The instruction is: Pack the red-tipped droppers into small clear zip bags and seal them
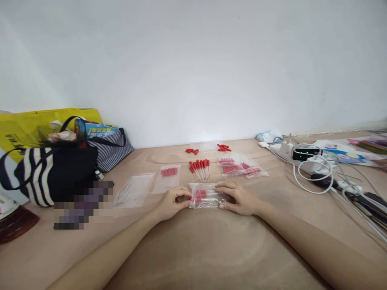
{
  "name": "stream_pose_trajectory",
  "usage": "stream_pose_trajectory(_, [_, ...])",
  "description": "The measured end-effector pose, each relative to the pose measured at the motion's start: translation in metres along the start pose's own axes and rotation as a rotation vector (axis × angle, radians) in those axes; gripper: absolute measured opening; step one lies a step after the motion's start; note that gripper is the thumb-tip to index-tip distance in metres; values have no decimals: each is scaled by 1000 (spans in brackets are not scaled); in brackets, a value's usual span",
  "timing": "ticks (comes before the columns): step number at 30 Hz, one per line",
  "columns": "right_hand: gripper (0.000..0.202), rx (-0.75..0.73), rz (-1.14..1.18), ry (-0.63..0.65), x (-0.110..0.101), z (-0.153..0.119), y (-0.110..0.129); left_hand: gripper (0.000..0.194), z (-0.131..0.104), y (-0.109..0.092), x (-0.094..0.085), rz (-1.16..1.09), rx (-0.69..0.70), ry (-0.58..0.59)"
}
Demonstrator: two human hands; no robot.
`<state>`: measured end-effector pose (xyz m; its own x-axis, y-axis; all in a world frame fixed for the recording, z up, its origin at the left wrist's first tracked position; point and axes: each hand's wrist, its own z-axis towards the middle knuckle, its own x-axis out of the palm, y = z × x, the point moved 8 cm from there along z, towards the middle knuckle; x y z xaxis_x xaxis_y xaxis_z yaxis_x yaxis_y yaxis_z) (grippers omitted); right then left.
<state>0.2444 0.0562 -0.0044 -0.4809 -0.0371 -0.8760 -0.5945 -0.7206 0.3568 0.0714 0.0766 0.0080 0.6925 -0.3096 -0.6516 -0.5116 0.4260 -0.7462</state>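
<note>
A clear zip bag (211,200) lies crosswise on the table in front of me, with a few red-bulbed droppers (199,194) inside, bulbs towards the left. My left hand (175,202) pinches the bag's left end beside the bulbs. On the right end, my right hand (238,198) has its fingers at the upper edge and its thumb at the lower one, holding the bag between them. Just beyond lies a fan of loose droppers (200,167). To the left are a bag with droppers (169,173) and flat clear bags (135,190).
Filled dropper bags (232,168) overlap at the right. Loose red bulbs (223,147) and thin clear tubes lie near the wall. White cables (305,179) tangle around a power strip on the right. A black striped bag (60,173) and a yellow bag (24,128) stand left.
</note>
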Motion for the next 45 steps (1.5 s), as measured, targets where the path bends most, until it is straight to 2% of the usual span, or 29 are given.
stream_pose_trajectory(3, [53,-2,4,-8,-1,0,1,19,5,0,5,-33,-34,-12])
stream_pose_trajectory(7, [53,11,4,-6,0,0,0,22,9,16,16,-87,-160,-32])
stream_pose_trajectory(10, [54,16,8,-7,-1,-1,-1,27,11,22,23,-81,-149,-26])
stream_pose_trajectory(13, [54,13,15,-14,-1,-1,-1,27,11,21,19,-76,-119,-50])
stream_pose_trajectory(17, [54,13,11,-2,-1,0,-1,21,12,19,9,-138,-145,65])
stream_pose_trajectory(18, [54,16,8,2,-1,0,-1,20,14,21,3,-153,-160,56])
stream_pose_trajectory(19, [54,19,7,3,-1,0,-1,19,18,24,-8,-156,-180,-1])
stream_pose_trajectory(22, [54,22,8,-3,-2,0,-1,16,35,41,-42,-96,-259,-298])
stream_pose_trajectory(24, [53,18,8,-8,-2,0,-1,15,52,54,-51,-55,-324,-413])
stream_pose_trajectory(30, [54,13,4,1,-1,0,-1,18,107,80,-48,-2,-434,-541])
stream_pose_trajectory(35, [55,29,4,7,-2,0,-1,14,124,80,-46,-31,-455,-573])
stream_pose_trajectory(38, [55,30,11,8,-3,0,-1,10,118,69,-57,-109,-404,-612])
stream_pose_trajectory(40, [55,25,15,7,-2,0,0,13,103,61,-69,-181,-362,-652])
stream_pose_trajectory(45, [54,15,18,-8,-2,0,-1,26,33,58,-92,-333,-278,-808])
